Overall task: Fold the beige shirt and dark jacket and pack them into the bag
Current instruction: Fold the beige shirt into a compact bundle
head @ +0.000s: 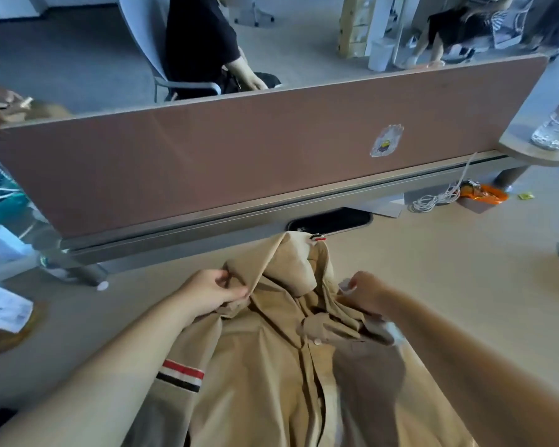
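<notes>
Beige shirt [271, 366] lies on the counter [449, 285], left hand [212, 290] and right hand [367, 293] each pinching a shoulder

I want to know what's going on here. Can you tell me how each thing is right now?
beige shirt: unfolded, buttoned, lying rumpled on the desk
left hand: pinching the shirt's shoulder
right hand: gripping the shirt's other shoulder
white cable: loosely coiled on the desk
water bottle: standing upright
</notes>
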